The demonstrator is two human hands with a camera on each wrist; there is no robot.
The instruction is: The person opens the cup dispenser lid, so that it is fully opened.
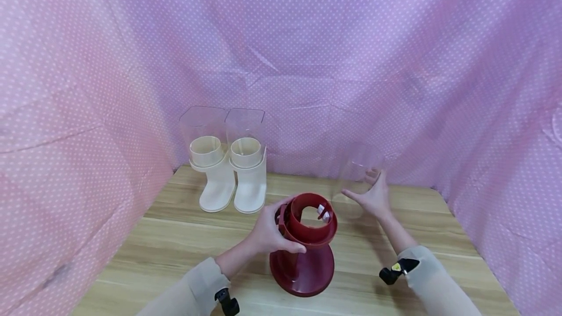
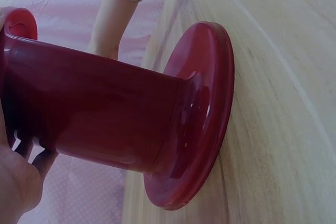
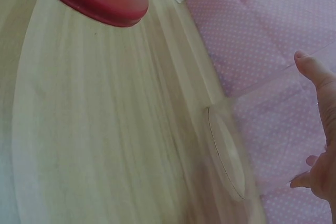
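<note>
A glossy red dispenser stand (image 1: 303,269), with a round foot and a ring-shaped top, is in front of me in the head view. My left hand (image 1: 265,230) grips it near the top, thumb along the front of the ring. The left wrist view shows the stand's column (image 2: 94,108), its foot close to the wood. To the right, my right hand (image 1: 376,198) holds a clear, tube-like container (image 1: 356,167) with thumb and fingers on opposite sides. In the right wrist view the open rim of this container (image 3: 226,153) stands near the table's far edge.
Two cream dispenser stands (image 1: 221,189) with clear bins on top stand side by side at the back left of the wooden table (image 1: 184,252). A pink dotted cloth (image 1: 307,52) hangs behind the table and along both sides.
</note>
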